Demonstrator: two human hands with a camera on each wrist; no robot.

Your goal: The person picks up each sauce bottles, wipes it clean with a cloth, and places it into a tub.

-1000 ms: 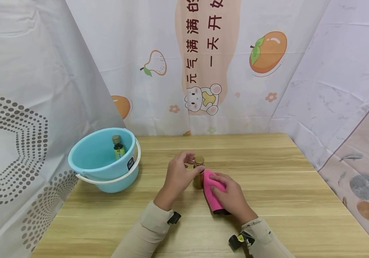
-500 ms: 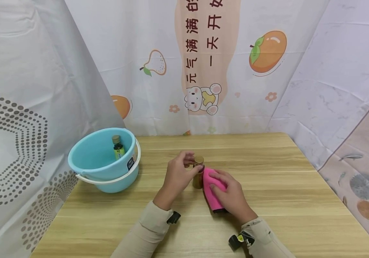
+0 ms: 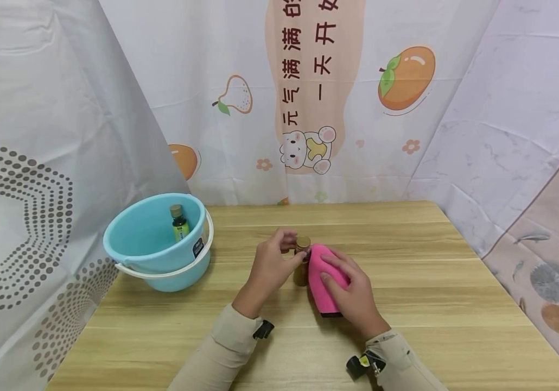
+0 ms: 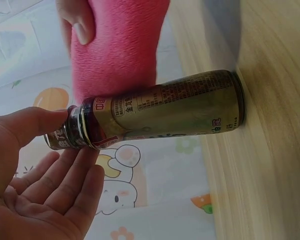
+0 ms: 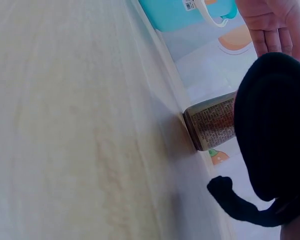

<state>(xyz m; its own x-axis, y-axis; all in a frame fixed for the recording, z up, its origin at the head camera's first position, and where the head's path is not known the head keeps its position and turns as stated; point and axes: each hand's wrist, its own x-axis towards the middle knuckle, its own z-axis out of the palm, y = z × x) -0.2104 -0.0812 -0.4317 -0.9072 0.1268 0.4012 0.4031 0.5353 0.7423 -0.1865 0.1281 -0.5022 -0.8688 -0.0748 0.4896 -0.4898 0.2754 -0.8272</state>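
A small bottle [image 3: 301,277] with a gold label and brown cap stands upright on the table. My left hand [image 3: 271,262] holds it at the neck, thumb on one side and fingertips on the other, as the left wrist view shows. In my right hand [image 3: 356,290] is a fuzzy pink pad [image 3: 323,279], gripped with fingers on one side and thumb on the other. The pad lies against the bottle's right side near the shoulder. Its black end [image 5: 270,125], with a black strap [image 5: 240,207], covers part of the bottle in the right wrist view.
A light blue bucket [image 3: 162,264] with a white handle stands at the table's left. Inside it leans another small bottle [image 3: 180,224] with a yellow-green label. The wooden table [image 3: 436,282] meets a printed curtain [image 3: 240,146] at its back edge.
My right hand has shifted the pink pad up along the bottle towards its neck and tilted it slightly. My left hand stays at the neck.
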